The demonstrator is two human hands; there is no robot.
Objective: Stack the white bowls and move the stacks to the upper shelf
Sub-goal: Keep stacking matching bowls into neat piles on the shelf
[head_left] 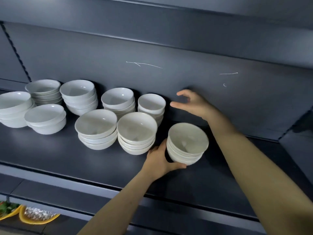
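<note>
A short stack of white bowls [187, 145] stands on the dark shelf [50, 155], right of the other stacks. My left hand [160, 158] grips its lower left side, thumb curled under the front. My right hand [191, 103] hovers above and behind it with fingers spread and loosely bent, holding nothing. Several more white bowl stacks stand to the left, the nearest ones at the front [136, 133] and behind [151, 106].
The shelf's dark back panel [169, 65] rises just behind the bowls. Another shelf edge [186, 7] runs overhead. Bare shelf lies right of the held stack. Yellow dishes with food [37, 216] show at the lower left, below the shelf.
</note>
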